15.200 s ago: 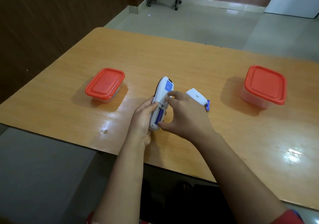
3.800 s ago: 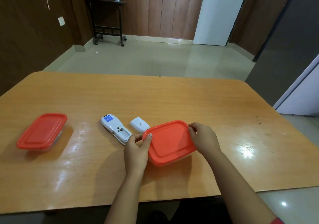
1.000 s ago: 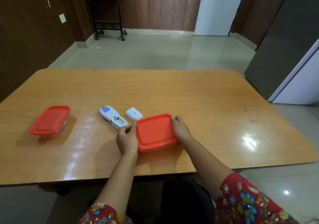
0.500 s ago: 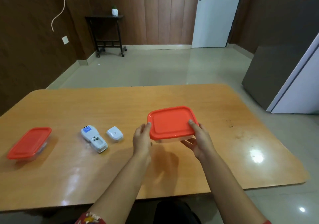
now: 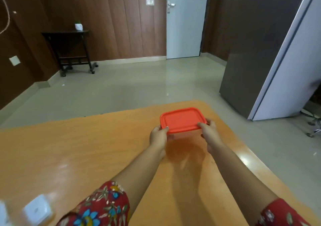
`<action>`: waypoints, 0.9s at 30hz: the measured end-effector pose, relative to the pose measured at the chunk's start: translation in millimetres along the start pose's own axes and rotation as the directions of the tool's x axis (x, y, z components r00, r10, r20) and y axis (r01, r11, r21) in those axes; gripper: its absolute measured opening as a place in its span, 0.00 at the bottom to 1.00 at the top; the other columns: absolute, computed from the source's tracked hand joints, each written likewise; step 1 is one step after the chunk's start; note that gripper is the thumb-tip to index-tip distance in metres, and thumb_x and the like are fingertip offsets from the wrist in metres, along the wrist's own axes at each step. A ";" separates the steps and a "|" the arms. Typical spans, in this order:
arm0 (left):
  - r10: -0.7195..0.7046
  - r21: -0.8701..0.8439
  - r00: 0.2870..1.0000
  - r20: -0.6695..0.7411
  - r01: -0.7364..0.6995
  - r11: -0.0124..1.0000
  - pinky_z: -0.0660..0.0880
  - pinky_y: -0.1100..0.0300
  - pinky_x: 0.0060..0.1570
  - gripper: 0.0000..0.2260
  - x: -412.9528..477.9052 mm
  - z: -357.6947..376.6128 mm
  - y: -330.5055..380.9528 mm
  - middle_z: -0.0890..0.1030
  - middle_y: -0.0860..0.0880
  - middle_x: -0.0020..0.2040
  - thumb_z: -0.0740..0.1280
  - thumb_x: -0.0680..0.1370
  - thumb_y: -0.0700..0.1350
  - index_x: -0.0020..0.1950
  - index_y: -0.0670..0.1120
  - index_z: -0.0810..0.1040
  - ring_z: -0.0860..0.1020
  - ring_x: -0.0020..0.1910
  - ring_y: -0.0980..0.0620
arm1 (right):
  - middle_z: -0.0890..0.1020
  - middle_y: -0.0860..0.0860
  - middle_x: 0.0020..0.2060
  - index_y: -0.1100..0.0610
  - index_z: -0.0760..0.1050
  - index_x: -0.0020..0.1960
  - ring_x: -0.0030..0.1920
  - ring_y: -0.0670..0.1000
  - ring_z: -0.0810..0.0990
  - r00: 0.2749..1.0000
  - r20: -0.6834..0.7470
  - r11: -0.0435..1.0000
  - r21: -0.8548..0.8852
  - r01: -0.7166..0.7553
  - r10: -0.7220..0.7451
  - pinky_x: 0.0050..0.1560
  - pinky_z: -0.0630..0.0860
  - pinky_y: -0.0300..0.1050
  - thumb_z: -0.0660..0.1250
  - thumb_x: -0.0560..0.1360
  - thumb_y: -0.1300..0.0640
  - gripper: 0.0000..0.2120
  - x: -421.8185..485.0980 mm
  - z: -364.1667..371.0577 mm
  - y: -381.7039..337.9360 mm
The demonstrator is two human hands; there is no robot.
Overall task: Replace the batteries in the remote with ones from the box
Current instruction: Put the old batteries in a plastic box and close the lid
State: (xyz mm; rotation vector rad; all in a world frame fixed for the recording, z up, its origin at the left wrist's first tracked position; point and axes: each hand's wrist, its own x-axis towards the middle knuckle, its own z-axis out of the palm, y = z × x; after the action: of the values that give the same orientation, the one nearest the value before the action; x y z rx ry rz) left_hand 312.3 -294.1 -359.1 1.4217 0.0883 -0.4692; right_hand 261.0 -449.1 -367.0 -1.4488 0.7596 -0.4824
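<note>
1. Table (image 5: 69, 156): orange wood with a glossy top. It fills the lower frame, and its far right corner is rounded.
2. Fridge (image 5: 278, 69): grey and white, standing on the floor beyond the table's right side.
3. Door (image 5: 184, 25): white, closed, in the far wall.
4. Side table (image 5: 69, 34): dark, on casters, against the far left wall. A small white pot (image 5: 78, 26) stands on it.
5. Sleeves (image 5: 104, 206): red floral, at the bottom edge. Both forearms are bare and stretched forward.
6. Box (image 5: 182, 119): red lid on, clear base mostly hidden and blurred. It is over the table's far right part, between the two hands. It looks raised off the top, with a shadow on the wood just nearer than it.
7. Left hand (image 5: 158, 136): grips the box's near left corner, thumb on the lid rim, fingers curled below and out of sight.
8. Right hand (image 5: 209, 130): grips the near right corner, thumb on the lid, fingers wrapped round the end.
9. Battery cover (image 5: 37, 210): white, blurred, flat on the table at lower left, well apart from the box.
10. Remote (image 5: 2, 215): only a blurred white sliver at the lower-left frame edge, just left of the cover. No detail can be made out.
</note>
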 end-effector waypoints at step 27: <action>0.046 0.256 0.998 0.044 -0.056 0.965 0.73 0.48 0.63 0.26 127.4 52.3 -0.9 0.78 0.44 0.58 0.65 0.77 0.47 0.72 0.40 0.65 0.78 0.56 0.42 | 0.65 0.55 0.73 0.58 0.56 0.76 0.72 0.56 0.64 0.998 -0.042 0.985 -0.163 -0.051 0.045 0.68 0.63 0.50 0.60 0.79 0.49 0.30 119.8 7.5 7.6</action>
State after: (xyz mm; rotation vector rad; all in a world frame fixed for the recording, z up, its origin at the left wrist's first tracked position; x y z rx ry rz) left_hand 416.0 -377.7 -394.0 1.6653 -0.0416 -0.4778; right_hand 347.2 -528.2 -395.0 -1.5737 0.8799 -0.4191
